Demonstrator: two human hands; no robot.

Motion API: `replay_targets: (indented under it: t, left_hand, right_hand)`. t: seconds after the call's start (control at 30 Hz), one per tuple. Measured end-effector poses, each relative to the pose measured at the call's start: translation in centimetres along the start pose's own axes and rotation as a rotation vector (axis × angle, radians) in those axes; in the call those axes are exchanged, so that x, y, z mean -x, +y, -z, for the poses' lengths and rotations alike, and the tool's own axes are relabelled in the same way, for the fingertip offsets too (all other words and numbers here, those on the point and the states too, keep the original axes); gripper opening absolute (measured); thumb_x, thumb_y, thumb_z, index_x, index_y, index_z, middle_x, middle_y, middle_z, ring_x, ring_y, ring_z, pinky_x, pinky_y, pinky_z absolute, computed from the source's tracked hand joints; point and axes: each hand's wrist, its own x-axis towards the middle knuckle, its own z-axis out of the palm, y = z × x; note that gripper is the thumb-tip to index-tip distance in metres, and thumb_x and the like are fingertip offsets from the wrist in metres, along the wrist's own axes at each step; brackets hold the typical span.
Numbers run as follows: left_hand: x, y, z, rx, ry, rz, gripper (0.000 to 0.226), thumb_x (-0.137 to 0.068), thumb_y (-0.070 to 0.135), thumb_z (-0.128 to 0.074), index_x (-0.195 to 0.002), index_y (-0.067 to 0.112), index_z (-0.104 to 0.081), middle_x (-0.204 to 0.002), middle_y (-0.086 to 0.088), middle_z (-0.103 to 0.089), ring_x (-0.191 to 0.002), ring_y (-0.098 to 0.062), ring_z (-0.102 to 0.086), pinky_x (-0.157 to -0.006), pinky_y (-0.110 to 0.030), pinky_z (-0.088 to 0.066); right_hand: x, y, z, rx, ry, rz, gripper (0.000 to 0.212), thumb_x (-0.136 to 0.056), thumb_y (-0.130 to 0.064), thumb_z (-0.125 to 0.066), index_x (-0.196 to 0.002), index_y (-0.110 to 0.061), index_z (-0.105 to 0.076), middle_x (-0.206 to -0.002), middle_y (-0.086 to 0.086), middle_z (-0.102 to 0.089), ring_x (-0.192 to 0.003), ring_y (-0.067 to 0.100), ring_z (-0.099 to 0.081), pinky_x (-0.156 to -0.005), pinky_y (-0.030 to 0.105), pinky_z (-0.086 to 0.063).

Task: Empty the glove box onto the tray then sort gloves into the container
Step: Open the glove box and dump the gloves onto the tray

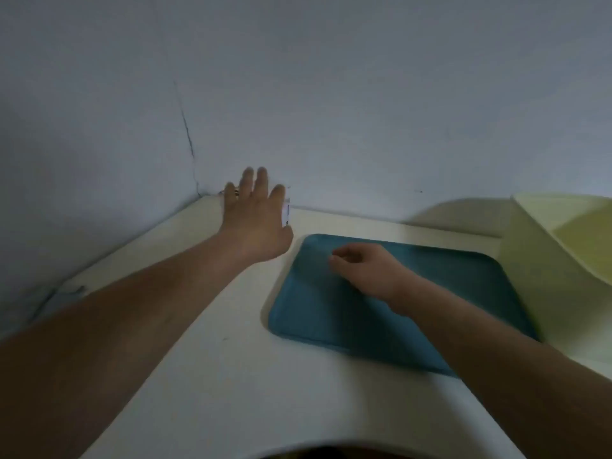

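Observation:
A teal tray [447, 293] lies on the white table, right of centre, with nothing visible on it. My right hand [361, 266] hovers over the tray's far left part, fingers loosely curled, holding nothing. My left hand [255, 217] reaches toward the far wall with fingers straight and spread. Behind it a thin white edge with small print shows, probably the glove box [287, 212]; nearly all of it is hidden by the hand. A pale yellow-green container [569, 240] stands at the right edge. The picture is blurred.
The white table [215, 376] meets a pale blue wall at the back and on the left. A small bluish thing [71, 289] lies at the table's left edge, too blurred to name. The table's front edge curves near the bottom of the view.

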Motion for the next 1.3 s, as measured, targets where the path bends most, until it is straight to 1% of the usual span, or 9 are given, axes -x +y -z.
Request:
replay_targets:
  t: [0.2, 0.43, 0.6, 0.73, 0.83, 0.93, 1.1, 1.23, 1.3]
  left_hand:
    - [-4.4, -2.2, -2.8, -0.092, -0.155, 0.174, 0.100, -0.086, 0.074, -0.052, -0.161, 0.019, -0.014, -0.160, -0.024, -0.029, -0.147, -0.045, -0.029, -0.117, -0.061, -0.026]
    - [-7.5, -3.9, -2.1, -0.091, -0.144, 0.167, 0.079, -0.083, 0.074, -0.057, -0.143, 0.025, -0.044, -0.137, -0.013, -0.044, -0.129, -0.037, -0.041, -0.098, -0.049, -0.041]
    - [-7.1, -3.2, -0.9, 0.136, -0.252, 0.248, 0.086, -0.076, 0.070, -0.067, -0.149, 0.036, -0.036, -0.138, -0.007, -0.054, -0.127, -0.035, -0.054, -0.104, -0.049, -0.044]
    - [-5.8, 0.1, 0.9, 0.173, 0.042, 0.148, 0.086, -0.078, 0.068, -0.071, -0.152, 0.037, -0.038, -0.132, -0.008, -0.057, -0.122, -0.032, -0.055, -0.099, -0.046, -0.049]
    - [-5.2, 5.0, 2.5, 0.534, 0.212, 0.095, 0.082, -0.079, 0.065, -0.074, -0.150, 0.040, -0.041, -0.133, 0.001, -0.056, -0.120, -0.021, -0.056, -0.099, -0.043, -0.050]
    - [-4.3, 9.8, 1.0, 0.920, 0.174, 0.120, 0.077, -0.075, 0.068, -0.072, -0.144, 0.051, -0.042, -0.134, 0.017, -0.057, -0.118, -0.007, -0.060, -0.100, -0.040, -0.053]
    - [-2.4, 13.8, -3.6, 1.203, 0.102, 0.193, 0.074, -0.079, 0.066, -0.070, -0.145, 0.055, -0.040, -0.139, 0.021, -0.056, -0.123, -0.004, -0.061, -0.101, -0.038, -0.055]
    - [-2.5, 13.6, -2.7, 1.372, 0.060, 0.096, 0.046, -0.097, 0.053, -0.062, -0.140, 0.058, -0.045, -0.128, 0.039, -0.056, -0.116, 0.013, -0.058, -0.091, -0.017, -0.052]
    - [-2.8, 12.6, -1.9, 1.535, 0.044, 0.113, 0.036, -0.097, 0.061, -0.053, -0.132, 0.057, -0.056, -0.127, 0.032, -0.064, -0.115, 0.005, -0.063, -0.091, -0.031, -0.060]
  right_hand:
    - [-4.0, 0.1, 0.0, 0.235, -0.098, 0.022, 0.032, -0.096, -0.038, -0.067, -0.120, -0.017, -0.073, -0.112, -0.003, -0.073, -0.094, 0.014, -0.068, -0.096, 0.038, -0.057]
    - [-5.7, 0.5, 1.7, 0.145, -0.254, -0.027, 0.040, -0.095, -0.047, -0.068, -0.127, -0.022, -0.067, -0.107, -0.013, -0.068, -0.064, 0.012, -0.069, -0.072, 0.026, -0.058]
    - [-5.0, 1.1, 2.7, 0.038, -0.322, -0.045, 0.058, -0.093, -0.045, -0.071, -0.142, -0.019, -0.056, -0.126, -0.008, -0.067, -0.088, 0.016, -0.075, -0.092, 0.034, -0.060]
    - [-4.6, -0.1, 4.1, -0.175, -0.159, -0.054, 0.087, -0.086, -0.050, -0.078, -0.158, -0.028, -0.033, -0.143, 0.001, -0.056, -0.112, 0.017, -0.069, -0.096, 0.039, -0.059]
    - [-4.6, -0.8, 6.1, -0.547, 0.060, -0.114, 0.090, -0.083, -0.062, -0.074, -0.157, -0.031, -0.033, -0.146, 0.003, -0.055, -0.123, 0.022, -0.062, -0.096, 0.046, -0.058]
    - [-4.7, -0.9, 8.2, -0.883, -0.047, -0.141, 0.057, -0.093, -0.066, -0.058, -0.133, -0.025, -0.064, -0.120, 0.004, -0.075, -0.105, 0.024, -0.074, -0.084, 0.042, -0.061]
    - [-5.2, 1.3, 9.1, -0.843, -0.041, -0.143, 0.050, -0.088, -0.061, -0.070, -0.127, -0.030, -0.070, -0.116, 0.002, -0.078, -0.106, 0.025, -0.075, -0.101, 0.051, -0.055]
    - [-5.3, 1.2, 9.2, -0.870, -0.019, -0.151, 0.057, -0.083, -0.065, -0.072, -0.126, -0.029, -0.070, -0.116, 0.004, -0.077, -0.104, 0.026, -0.076, -0.089, 0.044, -0.059]
    - [-5.1, 1.0, 9.7, -0.932, -0.013, -0.162, 0.062, -0.082, -0.071, -0.068, -0.127, -0.029, -0.070, -0.116, 0.003, -0.077, -0.103, 0.027, -0.075, -0.079, 0.043, -0.058]
